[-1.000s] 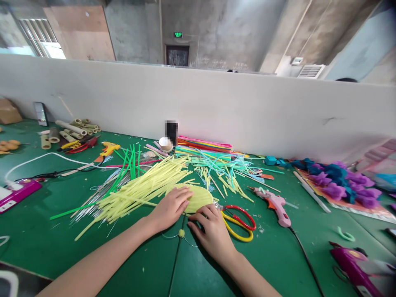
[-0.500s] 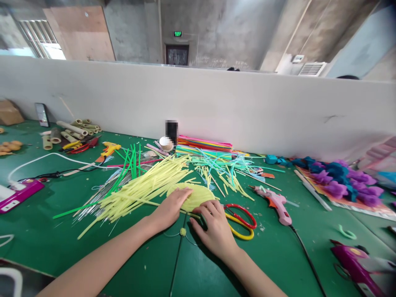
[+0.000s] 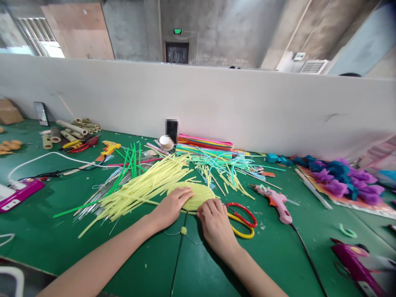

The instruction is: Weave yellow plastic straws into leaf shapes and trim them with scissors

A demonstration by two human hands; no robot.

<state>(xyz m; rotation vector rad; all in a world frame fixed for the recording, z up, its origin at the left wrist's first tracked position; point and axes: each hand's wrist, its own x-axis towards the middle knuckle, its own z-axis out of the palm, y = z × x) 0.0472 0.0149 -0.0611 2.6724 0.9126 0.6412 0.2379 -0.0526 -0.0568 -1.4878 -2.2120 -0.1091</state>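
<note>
A flat, round pale-yellow disc (image 3: pixel 201 193), which looks made of pipe cleaners, lies on the table in front of me. My left hand (image 3: pixel 171 207) grips its left side, fingers together across the top; the thumb is hidden. At the disc's near right edge, my right hand (image 3: pixel 215 220) has its fingers curled and thumb drawn in, pinching the rim. Just below, a small yellow ball (image 3: pixel 183 231) with thin wire loops rests on the table. Loose yellow pipe cleaners (image 3: pixel 145 185) are heaped to the left. Scissors (image 3: pixel 243 220) with red and yellow handles lie right beside my right hand.
A pink glue gun (image 3: pixel 280 205) with its cord lies to the right, near purple and blue fuzzy pieces (image 3: pixel 340 181). Coloured pipe cleaners (image 3: pixel 204 142) are stacked by the white partition (image 3: pixel 216 103). A yellow glue gun (image 3: pixel 110 148), bamboo pieces (image 3: pixel 74 128) and a purple power strip (image 3: pixel 26 194) stand left.
My right thumb has drawn in toward the fingers at the disc's edge, where it stood farther out before. My left hand stays almost in place on the disc.
</note>
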